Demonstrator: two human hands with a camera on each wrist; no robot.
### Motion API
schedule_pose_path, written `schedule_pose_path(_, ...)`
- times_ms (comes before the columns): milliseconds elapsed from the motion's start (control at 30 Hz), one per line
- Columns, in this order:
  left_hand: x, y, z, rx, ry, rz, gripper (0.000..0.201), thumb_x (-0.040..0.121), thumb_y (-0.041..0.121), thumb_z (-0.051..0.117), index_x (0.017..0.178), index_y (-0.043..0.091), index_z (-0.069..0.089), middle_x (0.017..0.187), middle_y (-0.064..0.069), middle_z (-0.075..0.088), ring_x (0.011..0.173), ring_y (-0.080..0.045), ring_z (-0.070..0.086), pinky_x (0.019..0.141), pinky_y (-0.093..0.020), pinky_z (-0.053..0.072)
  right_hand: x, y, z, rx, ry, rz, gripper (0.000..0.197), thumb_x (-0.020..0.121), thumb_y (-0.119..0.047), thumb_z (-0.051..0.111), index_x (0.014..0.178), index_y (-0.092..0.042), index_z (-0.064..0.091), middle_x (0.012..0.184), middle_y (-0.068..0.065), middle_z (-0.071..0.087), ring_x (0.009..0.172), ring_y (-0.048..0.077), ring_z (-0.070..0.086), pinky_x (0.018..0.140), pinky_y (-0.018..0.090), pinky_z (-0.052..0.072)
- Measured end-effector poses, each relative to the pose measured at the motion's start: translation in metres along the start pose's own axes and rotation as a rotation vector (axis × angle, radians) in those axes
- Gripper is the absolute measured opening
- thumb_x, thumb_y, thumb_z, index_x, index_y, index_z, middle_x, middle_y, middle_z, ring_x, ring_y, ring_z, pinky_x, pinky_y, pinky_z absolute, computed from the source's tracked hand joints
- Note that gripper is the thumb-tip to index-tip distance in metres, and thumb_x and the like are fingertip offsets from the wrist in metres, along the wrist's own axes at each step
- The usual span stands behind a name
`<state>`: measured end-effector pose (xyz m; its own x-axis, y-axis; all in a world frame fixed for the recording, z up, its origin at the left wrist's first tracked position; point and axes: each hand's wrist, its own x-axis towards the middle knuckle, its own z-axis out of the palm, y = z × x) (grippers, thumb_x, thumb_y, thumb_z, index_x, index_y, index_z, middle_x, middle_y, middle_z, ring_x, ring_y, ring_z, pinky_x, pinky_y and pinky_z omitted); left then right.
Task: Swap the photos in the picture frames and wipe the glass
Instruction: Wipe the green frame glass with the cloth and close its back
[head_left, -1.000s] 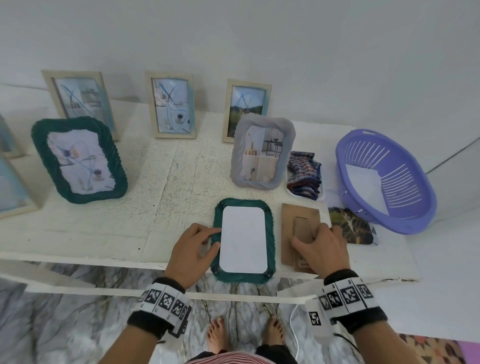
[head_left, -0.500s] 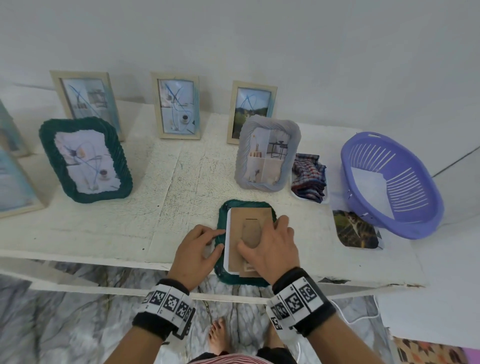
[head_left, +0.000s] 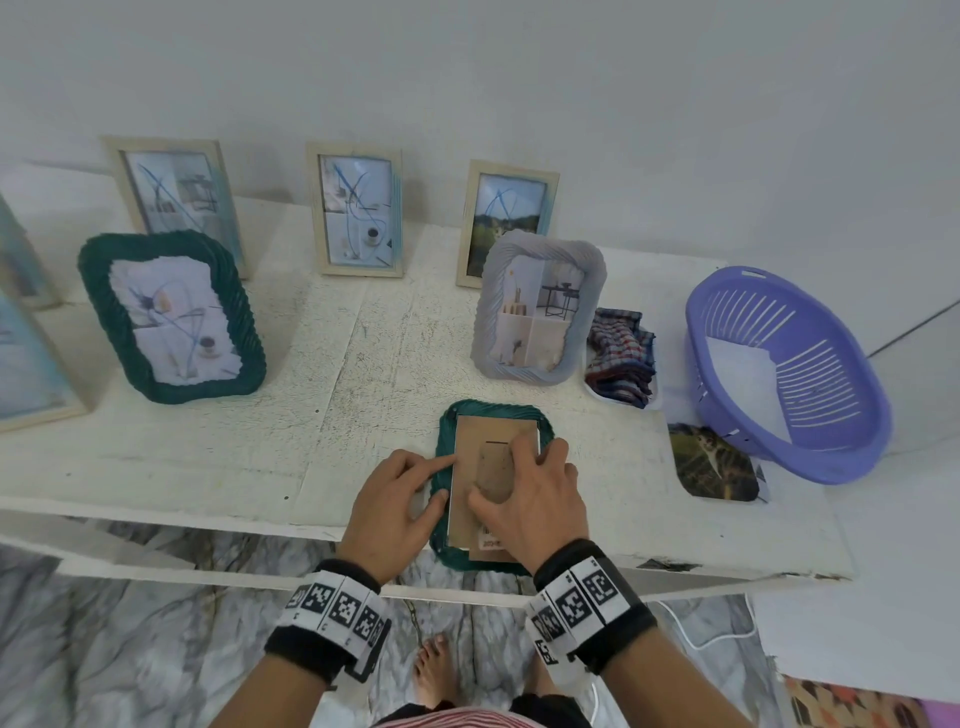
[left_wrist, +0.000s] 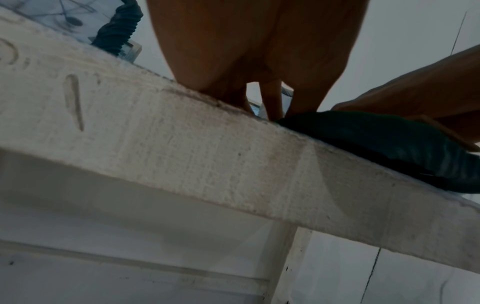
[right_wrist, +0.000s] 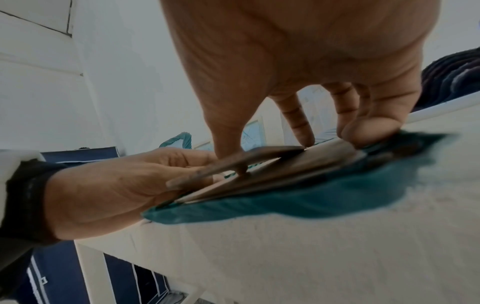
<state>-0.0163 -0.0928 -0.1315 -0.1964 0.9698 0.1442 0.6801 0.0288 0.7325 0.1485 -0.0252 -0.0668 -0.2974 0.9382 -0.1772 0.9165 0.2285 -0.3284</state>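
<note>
A green woven frame (head_left: 543, 421) lies face down at the table's front edge. On it rests the brown backing board (head_left: 480, 436), its stand flap slightly raised; a white strip of the photo shows along its left edge. My right hand (head_left: 514, 473) grips the board, thumb at the flap's left, fingers at its right edge. In the right wrist view the right hand (right_wrist: 311, 61) presses the board (right_wrist: 285, 164) onto the frame (right_wrist: 311, 201). My left hand (head_left: 415, 483) pinches the frame's left rim with forefinger and thumb. In the left wrist view the left hand's fingers (left_wrist: 270, 98) meet the frame (left_wrist: 389, 144).
A loose landscape photo (head_left: 711, 462) lies right of the frame, beside a purple basket (head_left: 696, 332). A folded checked cloth (head_left: 621, 358) and a grey frame (head_left: 488, 312) stand behind. Another green frame (head_left: 104, 291) stands left; wooden frames (head_left: 353, 208) line the wall.
My right hand carried the backing board from the table leftward onto the green frame, covering the white photo back. My left hand stayed on the frame's left rim.
</note>
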Motion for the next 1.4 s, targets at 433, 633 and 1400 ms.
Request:
schedule_pose_path(433,-0.002,0.007,0.001,0.097,-0.024,0.015,0.051,0.086,0.058,0.048,0.127,0.03,0.059,0.135,0.009,0.036,0.11,-0.009,0.039,0.093,-0.026,0.037,-0.001,0.013,-0.002,0.055,0.022,-0.051,0.056,0.087,-0.063,0.046,0.124,-0.022,0.045,0.113,0.008,0.04,0.099,0.028,0.045,0.08,0.036,0.048)
schedule_pose_path(633,-0.003,0.005,0.001,0.121,-0.038,0.06,0.05,0.087,0.055,0.051,0.128,0.028,0.057,0.143,0.009,0.038,0.109,-0.01,0.043,0.094,-0.03,0.039,-0.001,0.02,0.001,0.112,0.027,-0.079,0.044,0.091,-0.052,0.049,0.118,-0.018,0.053,0.115,0.008,0.043,0.101,0.025,0.046,0.084,0.035,0.047)
schedule_pose_path(1400,-0.003,0.007,0.003,0.283,-0.11,0.165,0.044,0.093,0.048,0.041,0.13,0.031,0.057,0.15,0.014,0.041,0.121,-0.016,0.042,0.085,-0.038,0.045,-0.01,0.077,-0.009,0.323,0.167,-0.395,0.021,0.089,-0.014,0.052,0.102,-0.012,0.069,0.098,0.0,0.064,0.083,0.016,0.06,0.072,0.03,0.054)
